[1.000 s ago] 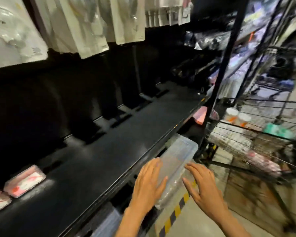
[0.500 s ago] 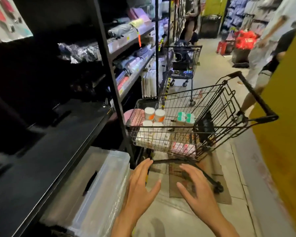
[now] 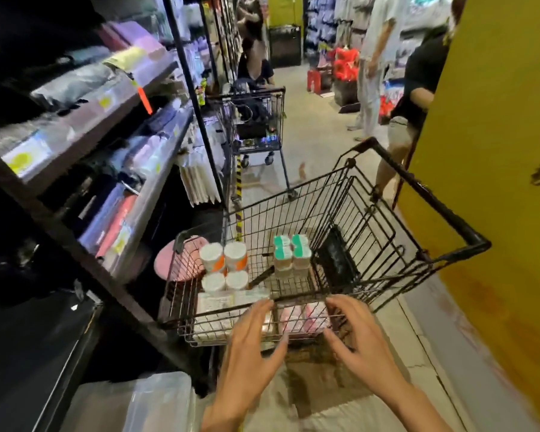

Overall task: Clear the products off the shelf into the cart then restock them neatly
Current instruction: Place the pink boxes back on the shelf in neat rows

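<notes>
Nearest the camera, the left hand (image 3: 252, 341) and right hand (image 3: 357, 335) reach forward side by side, fingers spread and relaxed, holding nothing. Their fingertips hover at the near rim of the cart (image 3: 296, 296), and I cannot tell whether they touch the wire. Just below the left forearm sits a clear plastic bin (image 3: 144, 400) on the floor, beside the dark bare shelf (image 3: 28, 353).

Inside the cart lie the products: flat pink packs (image 3: 303, 318) and a pale flat pack (image 3: 228, 302) against the near wall, then 4 white-lidded tubs (image 3: 225, 269), then 2 stacks of teal-lidded cups (image 3: 292, 255). Further down the aisle stands a second cart (image 3: 258, 126), with people beyond.

The clearing looks finished and restocking appears to be starting. The next move likely calls for reaching over the rim, gripping the nearest flat packs, and carrying them left to the shelf.
</notes>
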Tool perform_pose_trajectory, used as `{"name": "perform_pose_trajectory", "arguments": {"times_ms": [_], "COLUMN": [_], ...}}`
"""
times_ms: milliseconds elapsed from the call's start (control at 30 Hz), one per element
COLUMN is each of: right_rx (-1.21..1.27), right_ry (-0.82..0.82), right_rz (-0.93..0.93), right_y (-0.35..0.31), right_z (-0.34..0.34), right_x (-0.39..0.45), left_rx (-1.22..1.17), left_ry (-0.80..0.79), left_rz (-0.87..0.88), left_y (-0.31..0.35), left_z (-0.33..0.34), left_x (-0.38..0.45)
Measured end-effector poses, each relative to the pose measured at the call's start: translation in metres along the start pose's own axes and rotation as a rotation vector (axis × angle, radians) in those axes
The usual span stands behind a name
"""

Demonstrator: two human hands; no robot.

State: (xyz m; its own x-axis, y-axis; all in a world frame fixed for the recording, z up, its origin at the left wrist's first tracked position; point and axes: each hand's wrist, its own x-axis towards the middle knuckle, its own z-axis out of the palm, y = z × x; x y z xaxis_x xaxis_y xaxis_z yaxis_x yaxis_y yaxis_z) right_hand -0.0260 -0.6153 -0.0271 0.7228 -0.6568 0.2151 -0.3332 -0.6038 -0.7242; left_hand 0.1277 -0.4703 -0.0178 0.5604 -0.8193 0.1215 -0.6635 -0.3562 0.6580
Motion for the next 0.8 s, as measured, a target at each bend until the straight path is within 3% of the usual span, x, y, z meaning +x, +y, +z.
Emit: {"name": "perform_pose_trajectory", "arguments": {"times_ms": [367,567,800], "right_rx": [-0.139,-0.184,-0.196], "right_ry": [-0.045,-0.206,-0.484], "right_rz": [0.137,0.139,0.187], "right_y": [0.075,0.13,0.185], "right_z": [0.014,0.036,0.084], "right_x": [0.135,0.205,0.276], "left_rx": [-0.034,-0.056,0.013], "left_ry": [-0.114,-0.183,-0.339], "left_rz": [-0.07,-0.07,-0.189], "left_y": [-0.055,-0.085,-0.143], "left_z": [0.03,0.072,0.141], "left_x": [0.166,0.237,0.292]}}
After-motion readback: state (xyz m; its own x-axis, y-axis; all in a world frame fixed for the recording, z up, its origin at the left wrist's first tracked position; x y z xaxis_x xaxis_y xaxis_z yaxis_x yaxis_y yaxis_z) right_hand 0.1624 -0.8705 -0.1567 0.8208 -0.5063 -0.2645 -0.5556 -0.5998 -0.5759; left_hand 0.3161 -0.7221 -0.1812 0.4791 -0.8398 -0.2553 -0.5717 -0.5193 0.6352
